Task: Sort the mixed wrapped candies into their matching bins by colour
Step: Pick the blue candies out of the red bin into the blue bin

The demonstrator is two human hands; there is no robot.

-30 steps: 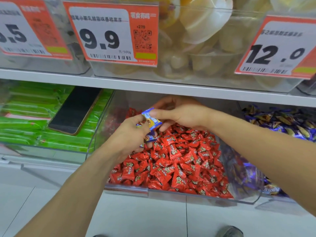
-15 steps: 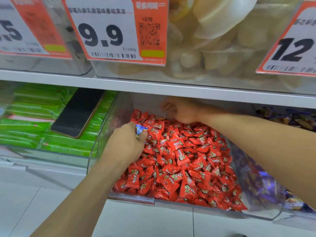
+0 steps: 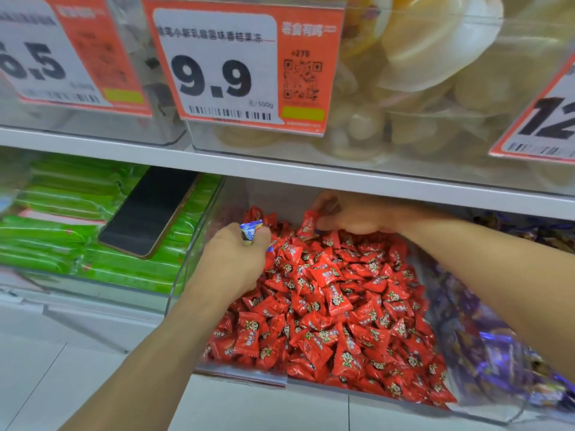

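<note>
Head view: I look down at a shop shelf [image 3: 280, 178] with clear bins on it. My left hand [image 3: 236, 259] is curled round some blue candies [image 3: 251, 230]. They stick out at the top of my fist, just above the left back corner of the middle bin [image 3: 183, 275]. That bin is full of red candies [image 3: 336, 306], piled right up to its front edge. My right hand [image 3: 357, 216] is at the back of the same bin, under the shelf above. Its fingertips pinch one red candy [image 3: 308, 223], which hangs down and touches the pile. This part is a bit blurry, so I cannot tell how many fingers are on it.

To the left is a bin of green packs [image 3: 77, 231]. A dark phone [image 3: 147, 213] lies flat on top of them, tilted a little. To the right is a bin of purple candies [image 3: 497, 353], touching the side of the red bin. It looks smeared, so I cannot see the wrappers well.

Above the shelf are more clear bins with pale yellow sweets [image 3: 420, 88] inside. An orange price tag [image 3: 242, 66] in front reads 9.9. Another tag [image 3: 62, 54] sits on the left, and a third tag [image 3: 544, 119] on the right is cut off by the picture edge. Below the bins I see white floor tiles [image 3: 62, 384].
</note>
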